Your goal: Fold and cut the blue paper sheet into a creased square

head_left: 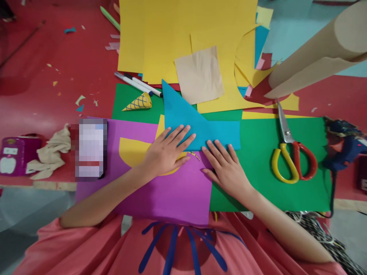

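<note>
A folded piece of blue paper (pixel 197 126) lies in front of me, with a pointed corner up at its left and a straight band along its near edge. My left hand (pixel 169 151) rests flat on its left part, fingers spread. My right hand (pixel 225 164) lies with fingertips on the near edge, fingers stretched out. Beneath are a purple sheet (pixel 172 198), a green sheet (pixel 258 164) and a yellow paper piece (pixel 132 151), partly hidden by my left hand. A small yellow cone (pixel 139 102) with dark crossed lines sits beyond my left hand.
Scissors (pixel 288 149) lie at right, near a glue gun (pixel 344 149). A brown paper roll (pixel 312 53) stands behind them. Yellow sheets (pixel 155 38), a beige paper square (pixel 200 76) and pens (pixel 140 84) lie farther back. A phone (pixel 91 149) and crumpled cloth (pixel 54 152) are at left.
</note>
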`<state>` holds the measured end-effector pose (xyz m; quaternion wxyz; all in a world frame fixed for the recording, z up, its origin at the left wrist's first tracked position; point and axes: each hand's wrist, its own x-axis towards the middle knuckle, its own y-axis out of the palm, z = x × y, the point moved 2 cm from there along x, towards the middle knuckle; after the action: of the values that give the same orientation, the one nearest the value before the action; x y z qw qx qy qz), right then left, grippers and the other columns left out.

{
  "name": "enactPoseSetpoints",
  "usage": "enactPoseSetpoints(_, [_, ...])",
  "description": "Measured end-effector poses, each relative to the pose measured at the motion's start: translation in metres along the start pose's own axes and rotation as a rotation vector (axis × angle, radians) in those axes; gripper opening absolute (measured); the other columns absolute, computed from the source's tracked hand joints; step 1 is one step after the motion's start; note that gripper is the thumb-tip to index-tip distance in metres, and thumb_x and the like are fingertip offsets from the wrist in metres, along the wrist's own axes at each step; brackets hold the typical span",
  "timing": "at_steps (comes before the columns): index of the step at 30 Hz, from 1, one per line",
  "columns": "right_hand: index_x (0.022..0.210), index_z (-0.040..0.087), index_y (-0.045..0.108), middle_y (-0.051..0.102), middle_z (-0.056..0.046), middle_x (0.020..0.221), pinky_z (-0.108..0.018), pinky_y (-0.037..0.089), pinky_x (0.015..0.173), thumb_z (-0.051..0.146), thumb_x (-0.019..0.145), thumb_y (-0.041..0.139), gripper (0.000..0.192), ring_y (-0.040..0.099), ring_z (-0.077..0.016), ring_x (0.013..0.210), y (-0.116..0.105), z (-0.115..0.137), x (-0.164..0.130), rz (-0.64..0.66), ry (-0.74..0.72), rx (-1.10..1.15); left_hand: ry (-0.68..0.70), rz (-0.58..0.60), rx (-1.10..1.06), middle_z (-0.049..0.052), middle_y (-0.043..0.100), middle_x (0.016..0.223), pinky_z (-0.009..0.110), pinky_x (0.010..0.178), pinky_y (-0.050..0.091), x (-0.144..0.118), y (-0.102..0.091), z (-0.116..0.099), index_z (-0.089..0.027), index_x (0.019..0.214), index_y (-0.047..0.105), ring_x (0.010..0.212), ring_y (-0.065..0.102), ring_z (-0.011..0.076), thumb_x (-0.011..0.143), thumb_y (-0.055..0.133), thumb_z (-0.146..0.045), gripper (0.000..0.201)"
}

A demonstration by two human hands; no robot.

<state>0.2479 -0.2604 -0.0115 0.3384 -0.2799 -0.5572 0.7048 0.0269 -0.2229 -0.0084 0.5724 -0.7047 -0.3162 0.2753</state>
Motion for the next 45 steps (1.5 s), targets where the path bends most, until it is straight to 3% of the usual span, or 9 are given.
enactPoseSetpoints(11, [0.149, 0.017, 0.037, 0.036, -0.011, 0.155, -0.05, 0.017, 0.118, 0.048, 0.099, 0.037, 0.059, 0.029, -0.0287, 0.145, 0.0, -0.001, 0.003, -0.006, -0.007, -0.014, -0.016, -0.018, -0.02, 0.014, 0.028, 0.158, 0.052, 0.116, 0.025, -0.001, 0.005, 0.0, -0.018, 0.151, 0.029, 0.145, 0.027, 0.0318, 0.096, 0.045, -0.043, 0.063])
enactPoseSetpoints(18, [0.15, 0.025, 0.036, 0.034, -0.01, 0.156, -0.052, 0.021, 0.116, 0.046, 0.099, 0.04, 0.055, 0.03, -0.0294, 0.144, 0.0, -0.001, 0.003, -0.02, -0.022, -0.016, -0.013, -0.025, 0.003, 0.014, 0.028, 0.158, 0.051, 0.116, 0.026, -0.003, 0.004, -0.001, -0.017, 0.151, 0.029, 0.145, 0.028, 0.0308, 0.097, 0.042, -0.042, 0.061])
enactPoseSetpoints(27, [0.149, 0.024, 0.037, 0.035, -0.01, 0.156, -0.053, 0.021, 0.116, 0.045, 0.099, 0.04, 0.055, 0.03, -0.0302, 0.144, 0.001, 0.0, 0.001, -0.014, -0.022, -0.016, -0.032, -0.035, 0.006, 0.014, 0.029, 0.157, 0.052, 0.116, 0.026, -0.005, 0.007, -0.005, -0.017, 0.151, 0.029, 0.146, 0.027, 0.03, 0.098, 0.04, -0.03, 0.056])
enactPoseSetpoints(37, [0.147, 0.024, 0.041, 0.036, -0.011, 0.155, -0.054, 0.022, 0.115, 0.045, 0.098, 0.04, 0.053, 0.032, -0.0311, 0.143, 0.0, 0.0, 0.001, -0.01, -0.022, -0.03, -0.02, -0.019, 0.03, 0.015, 0.029, 0.157, 0.055, 0.115, 0.028, -0.005, 0.006, -0.007, -0.019, 0.15, 0.032, 0.145, 0.029, 0.0314, 0.098, 0.043, -0.032, 0.055])
enactPoseSetpoints(45, [0.149, 0.025, 0.038, 0.034, -0.01, 0.157, -0.053, 0.02, 0.116, 0.044, 0.099, 0.04, 0.053, 0.029, -0.0304, 0.145, 0.002, 0.001, 0.001, 0.004, -0.021, -0.019, 0.062, -0.048, -0.015, 0.011, 0.055, 0.141, 0.042, 0.107, 0.045, -0.024, -0.005, -0.011, -0.016, 0.138, 0.05, 0.13, 0.052, 0.0252, 0.096, 0.043, -0.014, 0.042])
